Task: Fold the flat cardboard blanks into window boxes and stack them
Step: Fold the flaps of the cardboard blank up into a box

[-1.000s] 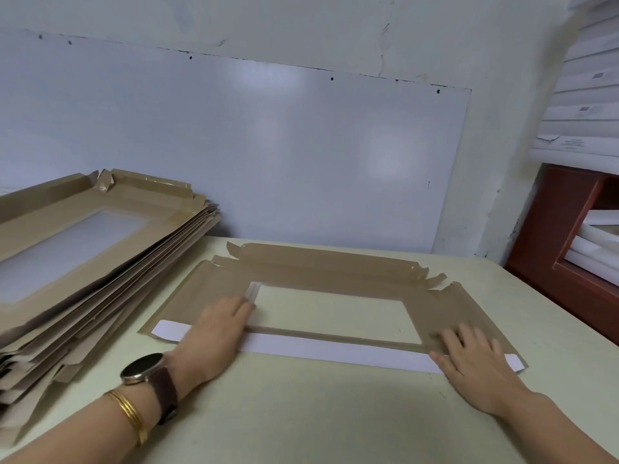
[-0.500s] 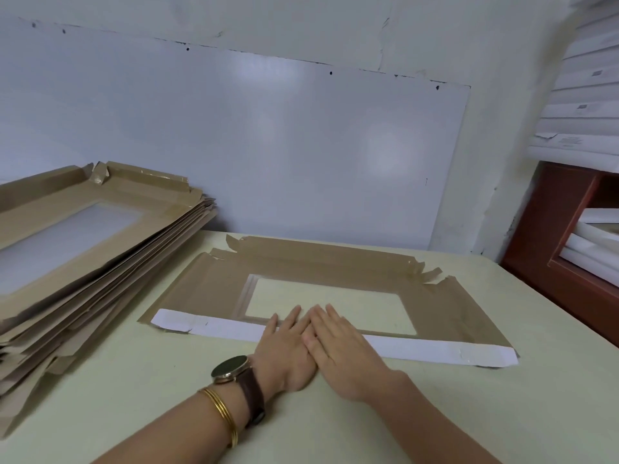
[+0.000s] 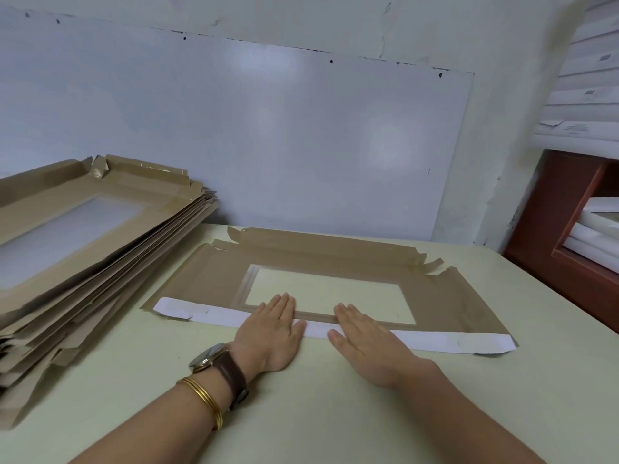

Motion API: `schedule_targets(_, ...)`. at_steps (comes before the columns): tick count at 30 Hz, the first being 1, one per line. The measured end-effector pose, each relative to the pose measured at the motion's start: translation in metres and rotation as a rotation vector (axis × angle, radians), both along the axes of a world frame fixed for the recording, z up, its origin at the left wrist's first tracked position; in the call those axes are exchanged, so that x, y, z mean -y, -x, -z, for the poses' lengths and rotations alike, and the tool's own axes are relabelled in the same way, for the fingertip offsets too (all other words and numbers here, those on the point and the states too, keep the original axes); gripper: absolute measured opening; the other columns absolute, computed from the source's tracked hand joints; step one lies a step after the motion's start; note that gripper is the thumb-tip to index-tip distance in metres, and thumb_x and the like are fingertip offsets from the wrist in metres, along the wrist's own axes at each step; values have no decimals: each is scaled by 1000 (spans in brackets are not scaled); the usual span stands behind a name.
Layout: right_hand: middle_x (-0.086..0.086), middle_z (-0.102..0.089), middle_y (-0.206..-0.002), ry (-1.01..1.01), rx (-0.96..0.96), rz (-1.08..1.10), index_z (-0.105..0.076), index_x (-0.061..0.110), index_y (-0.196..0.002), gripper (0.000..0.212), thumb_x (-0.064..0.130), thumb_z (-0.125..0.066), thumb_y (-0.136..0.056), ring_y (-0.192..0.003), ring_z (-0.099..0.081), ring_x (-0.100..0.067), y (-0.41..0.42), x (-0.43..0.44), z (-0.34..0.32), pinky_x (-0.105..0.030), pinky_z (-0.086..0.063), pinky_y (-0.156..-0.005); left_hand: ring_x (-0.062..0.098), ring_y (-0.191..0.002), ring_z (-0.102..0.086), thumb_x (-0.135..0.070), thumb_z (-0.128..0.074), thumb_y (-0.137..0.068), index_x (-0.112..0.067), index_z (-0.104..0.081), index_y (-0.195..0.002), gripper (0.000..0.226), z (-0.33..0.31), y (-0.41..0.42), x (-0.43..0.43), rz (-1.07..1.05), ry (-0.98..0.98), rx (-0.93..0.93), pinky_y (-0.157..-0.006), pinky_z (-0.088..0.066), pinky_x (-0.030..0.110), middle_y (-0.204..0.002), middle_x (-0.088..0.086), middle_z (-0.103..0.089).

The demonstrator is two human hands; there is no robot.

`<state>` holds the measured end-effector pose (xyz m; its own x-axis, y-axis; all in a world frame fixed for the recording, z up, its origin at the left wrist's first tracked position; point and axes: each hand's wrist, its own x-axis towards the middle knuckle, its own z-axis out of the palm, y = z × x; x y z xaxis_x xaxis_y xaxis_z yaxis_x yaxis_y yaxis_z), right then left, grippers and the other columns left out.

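Note:
A flat brown cardboard blank (image 3: 207, 279) with a rectangular window cut-out lies on the pale green table (image 3: 335, 413). Its near flap (image 3: 435, 341) is folded over and shows white. My left hand (image 3: 273, 333) lies flat, palm down, on that white flap near the middle. My right hand (image 3: 366, 346) presses flat on the same flap just to the right, a small gap between the two hands. Neither hand holds anything. A thick stack of flat window blanks (image 3: 77, 242) rests at the left.
A whiteboard (image 3: 268, 135) leans against the wall behind the table. At the right stands a reddish wooden shelf (image 3: 566, 236) with white sheets in it and a pile of white boxes above. A watch and gold bangles are on my left wrist.
Both hands slid along the white flap: from its two ends they met at the middle, and now they have drawn slightly apart again. The blank has stayed in place.

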<state>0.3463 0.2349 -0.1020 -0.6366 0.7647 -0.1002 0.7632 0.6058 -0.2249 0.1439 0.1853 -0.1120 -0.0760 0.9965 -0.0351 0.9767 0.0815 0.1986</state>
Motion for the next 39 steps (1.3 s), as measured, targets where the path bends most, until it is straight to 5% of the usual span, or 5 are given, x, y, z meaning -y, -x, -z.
schedule_targets(20, 12, 6, -162, 23, 87, 343, 0, 20, -155, 66, 53, -18, -101, -146, 10, 0, -145, -49, -6, -22, 2, -117, 16, -149, 5, -48, -12, -102, -8, -1, -154, 66, -8, 95, 29, -239, 33, -58, -120, 2, 29, -162, 6, 5)
schedule_targets(30, 10, 2, -163, -26, 147, 364, -3, 35, -154, 58, 53, -15, -101, -149, 6, -8, -139, -44, -5, -31, -5, -121, 20, -148, -7, -50, -13, -100, -13, -18, -150, 62, -4, 90, 24, -300, -158, -156, -120, -4, 40, -159, 2, -17)
schedule_targets(35, 3, -4, -163, -56, 237, 413, -4, 31, -155, 59, 53, -9, -101, -150, -2, -16, -127, -33, -11, -38, -8, -121, 27, -139, -22, -49, -26, -99, -12, -37, -134, 53, -15, 59, 21, -217, -321, -247, -116, -16, 42, -144, 8, -34)
schedule_targets(39, -1, -29, -156, -75, 301, 468, -20, 25, -153, 60, 52, -9, -100, -142, -27, -23, -108, -17, -22, -39, -29, -111, 28, -121, -33, -44, -31, -96, -16, -44, -123, 41, -20, 11, 23, -19, -385, -163, -106, -27, 36, -132, 8, -39)
